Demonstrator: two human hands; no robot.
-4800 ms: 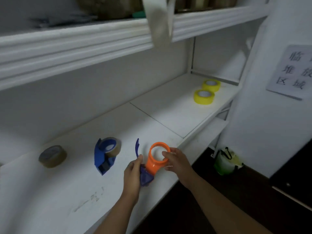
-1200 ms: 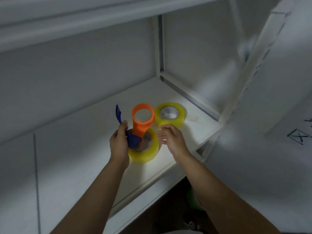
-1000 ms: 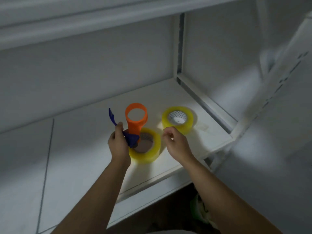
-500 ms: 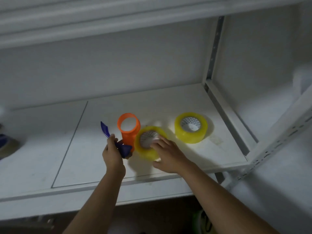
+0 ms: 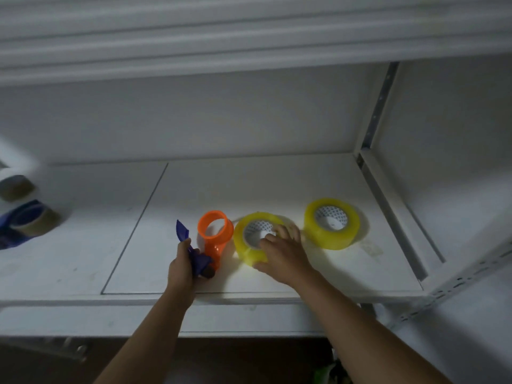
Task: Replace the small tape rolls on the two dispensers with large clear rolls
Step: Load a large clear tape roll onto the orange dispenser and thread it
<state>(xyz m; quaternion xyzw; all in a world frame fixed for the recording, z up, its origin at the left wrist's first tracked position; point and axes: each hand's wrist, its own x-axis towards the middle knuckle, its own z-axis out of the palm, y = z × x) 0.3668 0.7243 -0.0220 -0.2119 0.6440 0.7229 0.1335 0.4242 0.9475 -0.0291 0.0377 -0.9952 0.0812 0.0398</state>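
- The left hand (image 5: pixel 181 268) is gripping the blue handle of the orange-and-blue dispenser (image 5: pixel 212 239), fingers wrapped tightly round it, and is holding the orange hub ring up and tilted towards the rolls; that seems meant to be keeping the bare hub ready to take a roll.
- The hub is showing no tape on it, so I am judging this dispenser as stripped and waiting for its new roll.
- The right hand (image 5: pixel 282 252) is taking hold of the nearer large clear roll (image 5: pixel 250 248), just right of the dispenser, with fingertips dipping into the patterned core and the thumb curling round the near outer edge; the grip looks like one for lifting the roll off the shelf (image 5: pixel 277 184).
- That roll is sitting tipped up on its near edge under the hand, rather than lying flat.
- The second large clear roll (image 5: pixel 332 224) is lying flat further right, apart from the first, probably being kept for the other dispenser.
- At the far left, the other blue dispenser (image 5: pixel 19 225) is lying on its side with a small brownish roll seemingly mounted on it, so that swap appears to be pending.
- A loose small brown roll (image 5: pixel 15 187) is resting behind it, blurred.
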